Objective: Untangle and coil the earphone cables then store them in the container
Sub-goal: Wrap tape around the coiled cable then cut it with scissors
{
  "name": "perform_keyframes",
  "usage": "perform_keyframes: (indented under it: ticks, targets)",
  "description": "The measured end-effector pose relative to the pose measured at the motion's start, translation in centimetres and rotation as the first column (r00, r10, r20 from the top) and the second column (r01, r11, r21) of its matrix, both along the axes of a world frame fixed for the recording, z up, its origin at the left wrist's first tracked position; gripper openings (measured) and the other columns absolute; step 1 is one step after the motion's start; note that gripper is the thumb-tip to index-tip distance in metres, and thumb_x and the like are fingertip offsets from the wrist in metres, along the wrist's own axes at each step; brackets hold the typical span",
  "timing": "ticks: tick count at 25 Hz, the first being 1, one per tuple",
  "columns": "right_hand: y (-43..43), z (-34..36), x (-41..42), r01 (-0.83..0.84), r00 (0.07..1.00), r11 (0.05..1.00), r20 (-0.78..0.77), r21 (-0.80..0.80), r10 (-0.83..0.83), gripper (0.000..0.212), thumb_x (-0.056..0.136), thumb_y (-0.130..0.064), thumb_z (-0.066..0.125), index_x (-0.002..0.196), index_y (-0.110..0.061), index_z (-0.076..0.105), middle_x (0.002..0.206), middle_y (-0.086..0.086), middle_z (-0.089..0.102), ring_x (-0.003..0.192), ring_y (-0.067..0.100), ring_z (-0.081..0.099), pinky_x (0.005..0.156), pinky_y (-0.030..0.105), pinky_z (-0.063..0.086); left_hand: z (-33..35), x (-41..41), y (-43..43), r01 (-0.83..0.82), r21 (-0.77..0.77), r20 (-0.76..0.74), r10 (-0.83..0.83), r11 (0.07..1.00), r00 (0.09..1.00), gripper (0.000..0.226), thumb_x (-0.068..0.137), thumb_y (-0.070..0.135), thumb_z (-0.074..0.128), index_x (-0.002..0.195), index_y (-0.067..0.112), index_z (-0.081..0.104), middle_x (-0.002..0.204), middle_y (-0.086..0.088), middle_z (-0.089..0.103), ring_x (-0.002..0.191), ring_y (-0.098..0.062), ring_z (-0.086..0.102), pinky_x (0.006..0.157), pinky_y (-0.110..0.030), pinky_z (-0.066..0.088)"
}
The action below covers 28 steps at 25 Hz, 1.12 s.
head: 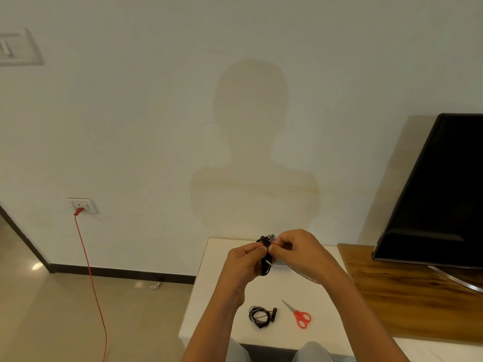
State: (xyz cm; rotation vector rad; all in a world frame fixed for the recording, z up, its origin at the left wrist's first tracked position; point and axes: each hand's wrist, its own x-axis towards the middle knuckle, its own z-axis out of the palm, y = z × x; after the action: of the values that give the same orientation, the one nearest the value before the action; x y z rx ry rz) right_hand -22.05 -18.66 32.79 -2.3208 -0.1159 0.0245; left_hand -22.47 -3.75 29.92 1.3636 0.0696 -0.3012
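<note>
A black earphone cable bundle [266,257] is held up above the white table [209,304] between both my hands. My left hand [244,265] grips its left side, thumb and fingers pinched. My right hand [298,248] pinches the top of the bundle from the right. A second black earphone cable [260,316] lies coiled on the table near the front edge, apart from both hands. Behind my right wrist a clear container's rim [305,276] shows; most of it is hidden.
Red-handled scissors [299,315] lie to the right of the coiled cable. A black TV [439,194] stands on a wooden surface [407,299] at the right. A red cord [90,278] hangs from a wall socket [82,205] to the floor at the left.
</note>
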Motion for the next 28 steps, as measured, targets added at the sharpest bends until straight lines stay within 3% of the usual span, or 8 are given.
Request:
perform_keyframes:
  ticks: [6,9,14,17,20,24,28]
  targets:
    - [-0.2,-0.2,0.7,-0.017,0.999,0.989,-0.043,-0.145,0.011,0.013,0.083,-0.020,0.060,0.075,-0.017,0.070,0.076,0.005,0.069,0.059,0.012,0.052,0.057,0.027,0.044,-0.4,0.4,0.2,0.034,-0.006,-0.052,-0.034,0.999,0.998,0.016,0.091,0.002,0.056,0.086,0.002,0.071,0.080,-0.017,0.072,0.078,-0.027,0.064,0.071,-0.030,0.054]
    - [-0.1,-0.6,1.0,-0.008,0.999,0.982,-0.040,-0.187,0.001,0.012,0.084,-0.022,0.061,0.076,-0.016,0.068,0.074,0.002,0.067,0.059,0.010,0.050,0.057,0.025,0.043,-0.6,0.5,0.3,0.033,-0.031,-0.079,-0.035,0.999,0.996,0.014,0.091,0.002,0.059,0.085,0.003,0.071,0.080,-0.016,0.072,0.079,-0.026,0.067,0.070,-0.027,0.056]
    - [-0.5,-1.0,1.5,-0.006,0.999,1.000,-0.050,0.010,0.006,0.016,0.081,-0.032,0.069,0.077,-0.016,0.070,0.069,-0.005,0.066,0.064,0.006,0.058,0.059,0.023,0.047,-0.9,1.1,0.8,0.027,-0.127,-0.134,-0.045,0.991,0.990,0.013,0.090,0.000,0.059,0.088,0.004,0.072,0.080,-0.013,0.073,0.071,-0.018,0.071,0.063,-0.023,0.055]
    - [-0.5,-1.3,2.1,0.000,0.996,0.998,-0.094,0.060,0.006,0.013,0.079,-0.028,0.073,0.076,-0.016,0.070,0.066,-0.007,0.065,0.060,0.005,0.057,0.056,0.018,0.045,-1.2,1.3,0.9,0.051,-0.145,-0.141,-0.072,0.988,0.987,0.016,0.090,-0.001,0.058,0.089,0.005,0.073,0.080,-0.013,0.073,0.073,-0.020,0.070,0.071,-0.029,0.058]
    - [-0.8,-1.4,2.9,-0.045,0.988,0.996,-0.147,0.082,0.057,0.010,0.077,-0.026,0.074,0.072,-0.019,0.070,0.068,-0.006,0.068,0.069,0.009,0.062,0.067,0.025,0.049,-1.7,1.8,1.0,0.063,-0.173,-0.185,-0.095,0.983,0.978,0.015,0.091,0.000,0.057,0.095,0.002,0.071,0.083,-0.014,0.073,0.076,-0.022,0.070,0.078,-0.032,0.057]
    - [-0.9,-1.8,3.7,-0.078,0.963,0.975,-0.238,0.209,0.128,0.010,0.077,-0.019,0.074,0.069,-0.014,0.072,0.065,-0.006,0.069,0.072,0.008,0.063,0.078,0.030,0.050,-2.7,2.4,1.3,0.056,-0.250,-0.275,-0.126,0.967,0.953,0.017,0.092,0.000,0.055,0.105,-0.004,0.065,0.088,-0.016,0.072,0.078,-0.023,0.071,0.074,-0.030,0.058]
    - [-1.0,-3.1,4.9,-0.076,0.949,0.960,-0.276,0.270,0.153,0.009,0.075,-0.018,0.077,0.067,-0.019,0.071,0.067,-0.006,0.069,0.074,0.012,0.064,0.083,0.033,0.050,-3.7,3.5,1.1,-0.010,-0.220,-0.291,-0.056,0.975,0.955,0.029,0.089,-0.003,0.059,0.117,-0.007,0.059,0.103,-0.023,0.069,0.087,-0.029,0.069,0.074,-0.032,0.060]
